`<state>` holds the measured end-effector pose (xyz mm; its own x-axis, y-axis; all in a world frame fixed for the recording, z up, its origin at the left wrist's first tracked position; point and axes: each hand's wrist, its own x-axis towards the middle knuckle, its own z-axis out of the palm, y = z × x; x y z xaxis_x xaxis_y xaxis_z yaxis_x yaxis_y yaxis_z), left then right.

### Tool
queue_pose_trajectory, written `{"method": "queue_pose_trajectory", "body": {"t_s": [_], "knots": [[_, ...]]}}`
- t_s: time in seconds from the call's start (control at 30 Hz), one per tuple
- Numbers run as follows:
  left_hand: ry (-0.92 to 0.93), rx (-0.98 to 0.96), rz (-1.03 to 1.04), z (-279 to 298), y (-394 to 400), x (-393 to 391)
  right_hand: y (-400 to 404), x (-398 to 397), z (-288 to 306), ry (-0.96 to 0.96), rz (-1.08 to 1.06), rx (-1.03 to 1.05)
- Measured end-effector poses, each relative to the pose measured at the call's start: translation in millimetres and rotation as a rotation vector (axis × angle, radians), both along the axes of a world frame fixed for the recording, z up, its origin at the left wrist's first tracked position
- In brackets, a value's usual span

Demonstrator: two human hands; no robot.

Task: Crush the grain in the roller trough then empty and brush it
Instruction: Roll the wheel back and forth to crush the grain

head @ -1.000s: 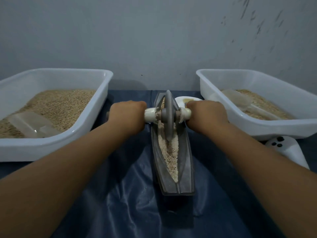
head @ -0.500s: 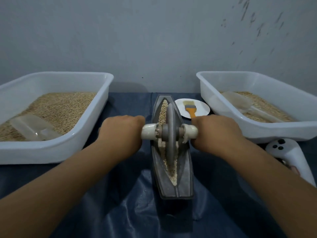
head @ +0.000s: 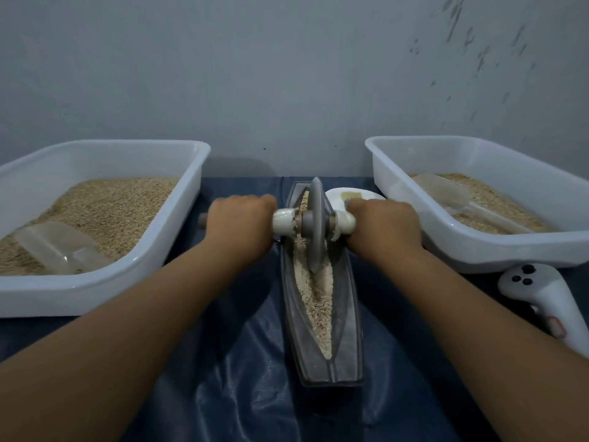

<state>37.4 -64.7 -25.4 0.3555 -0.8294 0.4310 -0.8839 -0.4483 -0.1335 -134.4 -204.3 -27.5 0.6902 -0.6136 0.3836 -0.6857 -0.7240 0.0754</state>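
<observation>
Grey wall [head: 287,74] rises behind a desk [head: 223,393] draped in dark blue plastic sheeting. At the left stands a white tub [head: 105,282] filled with pale grain [head: 105,205], and a clear plastic scoop [head: 60,250] lies on that grain near the tub's front. At the right stands a second white tub [head: 478,253] with a thinner layer of grain [head: 497,199], and another clear scoop [head: 452,199] rests in it with its handle pointing toward the front right. Between the tubs lies the roller trough [head: 347,330], a long grey boat-shaped channel running away from the viewer; partly crushed grain [head: 314,298] fills its groove along the middle. The grey roller wheel [head: 316,224] stands upright on edge in the far half of the trough, with a cross handle [head: 283,222] running through its hub. Just behind it sits a small white plate [head: 338,196] bearing a brush [head: 350,196], mostly hidden by the wheel and a hand. A white controller [head: 541,291] lies at the right front, beside the second tub.

Both arms reach forward. The left hand [head: 239,221] is curled round the handle's left end, and the right hand [head: 385,228] is wrapped round its right end, knuckles up on both.
</observation>
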Motion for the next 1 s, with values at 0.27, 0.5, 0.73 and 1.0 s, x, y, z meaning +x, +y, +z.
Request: {"method": "queue_pose_trajectory", "body": {"t_s": [0.27, 0.5, 0.73, 1.0], "knots": [[0.049, 0.026, 0.022, -1.3, -7.3, 9.3, -13.4, 11.6, 1.8, 0.024, 0.049, -0.080], [-0.003, 0.037, -0.038, 0.2, 51.7, -31.9, 34.4, -40.4, 18.7, 0.203, 0.099, 0.144], [0.006, 0.085, -0.031, 5.8, 73.3, -48.1, 59.7, -60.3, 31.6, 0.274, 0.091, 0.161], [0.033, 0.072, -0.017, 0.9, 7.0, -4.9, 0.5, 0.0, 10.6, 0.164, 0.058, 0.086]]}}
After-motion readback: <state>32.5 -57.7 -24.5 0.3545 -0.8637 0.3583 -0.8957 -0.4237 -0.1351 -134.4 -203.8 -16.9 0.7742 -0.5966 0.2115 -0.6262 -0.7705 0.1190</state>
